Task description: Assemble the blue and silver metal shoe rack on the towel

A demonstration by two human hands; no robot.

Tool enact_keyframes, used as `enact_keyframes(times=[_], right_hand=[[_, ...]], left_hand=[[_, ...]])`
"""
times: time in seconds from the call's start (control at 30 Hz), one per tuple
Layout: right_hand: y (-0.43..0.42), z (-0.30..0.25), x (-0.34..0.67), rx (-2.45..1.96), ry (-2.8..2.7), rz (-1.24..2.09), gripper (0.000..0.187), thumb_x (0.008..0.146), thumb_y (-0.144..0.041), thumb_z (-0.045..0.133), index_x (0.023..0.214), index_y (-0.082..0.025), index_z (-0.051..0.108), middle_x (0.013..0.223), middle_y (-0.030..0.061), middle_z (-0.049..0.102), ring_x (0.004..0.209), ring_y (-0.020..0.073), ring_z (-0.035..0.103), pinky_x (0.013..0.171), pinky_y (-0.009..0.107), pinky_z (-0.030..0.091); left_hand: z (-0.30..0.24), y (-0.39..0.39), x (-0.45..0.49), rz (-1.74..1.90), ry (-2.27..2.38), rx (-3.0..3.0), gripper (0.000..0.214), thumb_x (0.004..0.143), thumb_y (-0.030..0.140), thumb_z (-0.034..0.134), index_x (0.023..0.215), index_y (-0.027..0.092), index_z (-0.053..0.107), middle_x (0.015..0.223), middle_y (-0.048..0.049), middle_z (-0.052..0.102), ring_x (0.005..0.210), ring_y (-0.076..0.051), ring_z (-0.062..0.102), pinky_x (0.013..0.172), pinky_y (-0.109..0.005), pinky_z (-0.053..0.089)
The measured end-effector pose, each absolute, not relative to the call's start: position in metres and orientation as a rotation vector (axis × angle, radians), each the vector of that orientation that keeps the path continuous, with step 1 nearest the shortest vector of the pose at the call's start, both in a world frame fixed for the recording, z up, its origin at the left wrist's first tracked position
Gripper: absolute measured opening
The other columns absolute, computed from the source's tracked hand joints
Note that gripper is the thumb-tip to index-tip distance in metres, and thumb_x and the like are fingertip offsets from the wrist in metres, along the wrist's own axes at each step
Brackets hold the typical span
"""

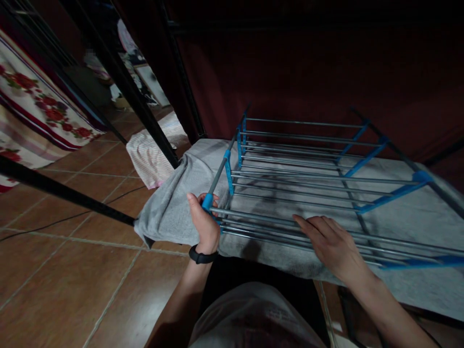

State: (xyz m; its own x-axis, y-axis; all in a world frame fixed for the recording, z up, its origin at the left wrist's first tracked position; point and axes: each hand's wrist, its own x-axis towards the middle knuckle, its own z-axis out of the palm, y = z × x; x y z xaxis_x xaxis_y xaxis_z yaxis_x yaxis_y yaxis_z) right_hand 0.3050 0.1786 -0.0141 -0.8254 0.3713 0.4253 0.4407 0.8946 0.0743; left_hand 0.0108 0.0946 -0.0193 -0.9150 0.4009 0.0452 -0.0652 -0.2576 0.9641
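Observation:
A rack of thin grey metal tubes with blue plastic side pieces, apparently a shoe rack [326, 177], lies across a grey cloth [174, 203]. At its near left corner, my left hand [207, 226] is closed around a blue corner joint [207, 201], thumb pointing up and fingers behind. My right hand [331, 244] grips the front tubes near their middle from above; its fingertips are partly hidden behind the tubes. Blue side brackets [377, 200] join the bars at the right end.
Black metal frame bars [68, 191] slope along the left. A dark red panel [308, 72] stands behind the rack. A striped cloth [154, 154] lies low on the left over the tiled floor [108, 270], and a thin cable [65, 220] crosses the tiles. A floral curtain [47, 106] hangs far left.

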Motion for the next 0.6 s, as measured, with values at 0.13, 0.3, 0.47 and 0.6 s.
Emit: enact_keyframes(times=[0.13,0.3,0.47,0.6], right_hand=[[0.177,-0.015,0.303,-0.600,-2.612,-0.240,0.046,0.094,-0.008,0.049,0.139,-0.016,0.053,0.092,0.0072,0.063,0.080,0.0199,0.055,0.076,0.036,0.043],[0.174,-0.012,0.295,-0.602,-2.567,-0.216,0.044,0.096,-0.012,0.050,0.139,-0.016,0.052,0.094,0.0080,0.066,0.082,0.0198,0.058,0.079,0.036,0.044],[0.171,0.003,0.323,-0.712,-2.385,-0.169,0.049,0.095,-0.022,0.055,0.144,-0.025,0.047,0.126,0.0097,0.062,0.115,0.0265,0.057,0.101,0.045,0.040],[0.191,-0.001,0.410,-1.163,-1.777,-0.322,0.047,0.093,-0.027,0.054,0.140,-0.022,0.055,0.132,0.0145,0.056,0.125,0.0319,0.051,0.104,0.051,0.038]], left_hand=[[-0.022,0.091,0.009,2.211,1.630,0.507,0.075,0.089,0.076,0.026,0.073,0.016,0.068,0.053,0.0007,0.046,0.042,-0.010,0.038,0.040,-0.023,0.028],[-0.019,0.088,0.010,2.149,1.577,0.552,0.077,0.087,0.078,0.026,0.082,0.015,0.071,0.058,-0.0012,0.052,0.046,-0.011,0.044,0.041,-0.024,0.032],[-0.025,0.089,-0.009,2.245,1.368,0.573,0.075,0.086,0.077,0.030,0.084,0.014,0.070,0.064,-0.0060,0.062,0.061,-0.017,0.058,0.055,-0.027,0.044],[-0.055,0.090,-0.034,2.195,1.489,0.413,0.075,0.083,0.078,0.035,0.084,0.011,0.068,0.072,-0.0083,0.067,0.069,-0.019,0.063,0.063,-0.028,0.048]])
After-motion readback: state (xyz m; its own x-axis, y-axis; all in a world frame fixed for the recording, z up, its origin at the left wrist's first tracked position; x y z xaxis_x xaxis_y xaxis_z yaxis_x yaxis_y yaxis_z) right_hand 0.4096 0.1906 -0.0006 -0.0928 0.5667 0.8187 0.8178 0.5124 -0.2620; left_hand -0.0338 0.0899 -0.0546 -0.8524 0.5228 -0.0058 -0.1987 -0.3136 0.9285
